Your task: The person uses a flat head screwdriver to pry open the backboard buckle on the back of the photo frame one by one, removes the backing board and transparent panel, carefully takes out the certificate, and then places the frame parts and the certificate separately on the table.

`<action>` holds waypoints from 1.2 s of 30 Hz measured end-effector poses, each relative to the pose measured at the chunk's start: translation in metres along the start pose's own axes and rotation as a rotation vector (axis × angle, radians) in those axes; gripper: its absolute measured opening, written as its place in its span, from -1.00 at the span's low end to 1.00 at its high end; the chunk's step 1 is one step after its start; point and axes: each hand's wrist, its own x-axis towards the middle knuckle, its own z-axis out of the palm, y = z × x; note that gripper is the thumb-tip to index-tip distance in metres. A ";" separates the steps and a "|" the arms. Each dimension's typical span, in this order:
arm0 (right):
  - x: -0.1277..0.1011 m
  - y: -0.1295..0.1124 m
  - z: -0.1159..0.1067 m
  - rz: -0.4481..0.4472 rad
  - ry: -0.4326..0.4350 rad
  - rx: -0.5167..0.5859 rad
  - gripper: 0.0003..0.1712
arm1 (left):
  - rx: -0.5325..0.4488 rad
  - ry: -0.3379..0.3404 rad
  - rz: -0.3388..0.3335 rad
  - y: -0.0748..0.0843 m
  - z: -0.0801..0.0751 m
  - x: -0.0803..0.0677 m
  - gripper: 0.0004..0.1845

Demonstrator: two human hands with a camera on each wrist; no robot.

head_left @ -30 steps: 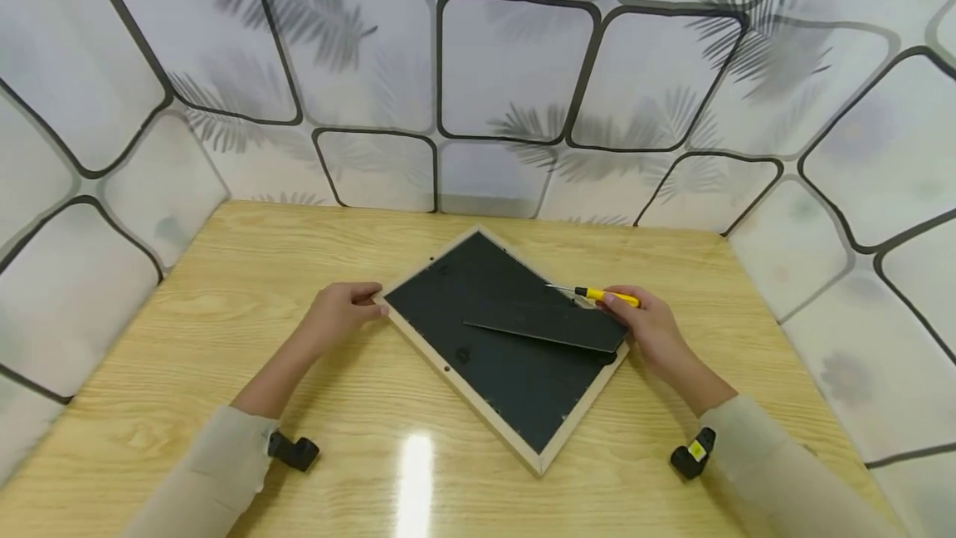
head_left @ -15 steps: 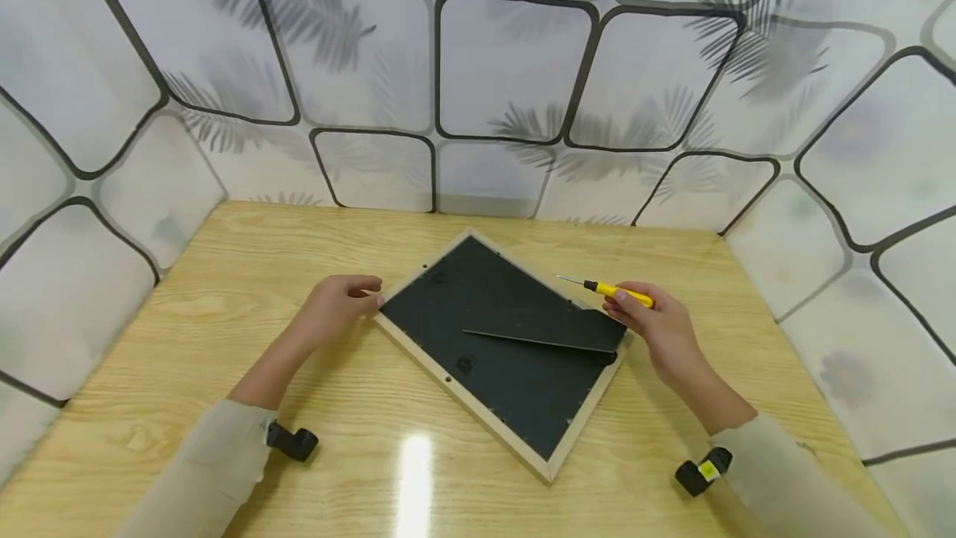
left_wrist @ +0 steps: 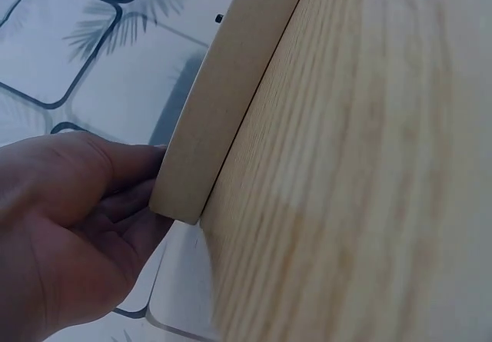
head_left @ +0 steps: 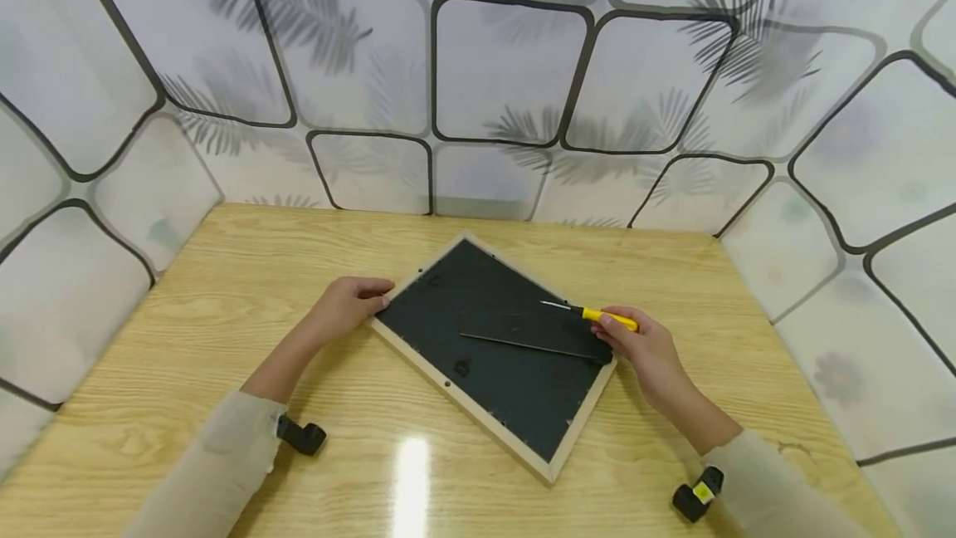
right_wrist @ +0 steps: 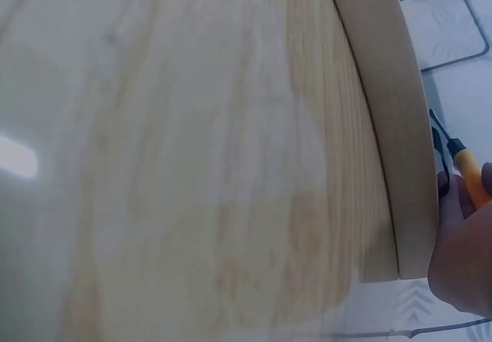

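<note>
A picture frame with a pale wood rim lies face down on the wooden table, its black back up. A black stand flap lies nearly flat on that back. My left hand grips the frame's left corner, thumb on top; the left wrist view shows the fingers against the frame's corner. My right hand holds a yellow-handled screwdriver at the frame's right corner, its tip pointing left over the black back. In the right wrist view the screwdriver shows beside the frame's edge.
The table is closed in at the back and on both sides by white panels with black outlines and leaf prints. Black wrist cameras sit at both sleeves, near the front edge.
The stand flap has dropped from raised to nearly flat. The frame has shifted slightly. My right hand drew the screwdriver away, then brought it back over the black back.
</note>
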 end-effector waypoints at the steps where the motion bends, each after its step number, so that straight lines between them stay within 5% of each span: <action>1: 0.002 -0.001 0.000 -0.002 0.003 -0.017 -0.39 | -0.010 -0.013 -0.004 0.001 0.000 -0.003 -0.55; 14: 0.046 -0.006 -0.005 -0.078 -0.031 -0.115 -0.35 | -0.094 -0.115 -0.077 0.012 0.015 -0.064 -0.40; 19: 0.060 -0.008 -0.004 -0.111 -0.060 -0.122 -0.34 | -0.162 -0.133 -0.096 0.016 0.024 -0.077 -0.32; 27: 0.056 -0.005 -0.013 -0.129 -0.059 -0.064 -0.35 | -0.122 -0.066 -0.056 0.012 0.025 -0.067 -0.38; 36: 0.035 0.001 -0.016 -0.119 -0.065 -0.059 -0.35 | -0.114 -0.073 0.006 0.002 0.020 -0.042 -0.42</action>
